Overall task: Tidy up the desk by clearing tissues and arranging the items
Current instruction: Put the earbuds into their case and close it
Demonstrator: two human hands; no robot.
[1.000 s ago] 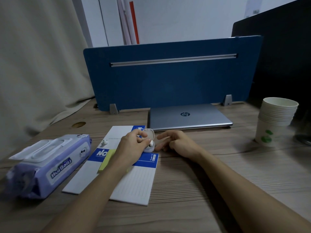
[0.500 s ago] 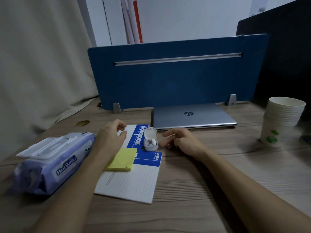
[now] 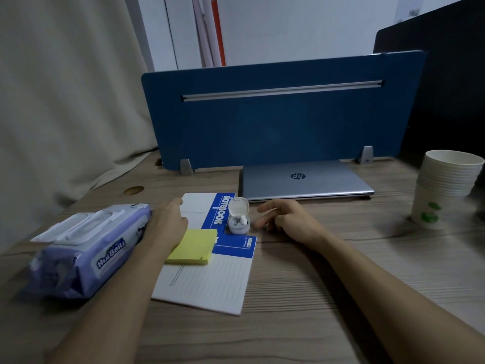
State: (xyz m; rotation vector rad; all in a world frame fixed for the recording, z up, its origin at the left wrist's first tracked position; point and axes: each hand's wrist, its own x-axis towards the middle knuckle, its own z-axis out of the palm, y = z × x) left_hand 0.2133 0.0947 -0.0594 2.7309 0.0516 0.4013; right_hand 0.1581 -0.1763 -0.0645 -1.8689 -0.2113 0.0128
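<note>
A: While both forearms are stretched over the wooden desk (image 3: 341, 258), what is seen between them?

B: A notebook (image 3: 207, 282) is laid flat on the desk, with a yellow pad of sticky notes (image 3: 194, 246) set on its left part. An earbud case (image 3: 238, 218) is stood on the notebook's blue band, its lid raised, and one earbud is seen inside.

A: How are the hands placed?

B: The left hand (image 3: 168, 223) is lowered over the notebook's left edge, just beside a pack of wet wipes (image 3: 86, 248). Its fingers are curled downward, and it cannot be told whether anything is gripped beneath them. The right hand (image 3: 286, 219) is rested on the desk just right of the case, fingers loosely spread, nothing held.

A: What else is shown?

B: A closed laptop (image 3: 304, 183) is placed behind the notebook, against a blue divider (image 3: 275, 122). A stack of paper cups (image 3: 443, 187) is stood at the far right. A beige curtain (image 3: 60, 101) is hung on the left.
</note>
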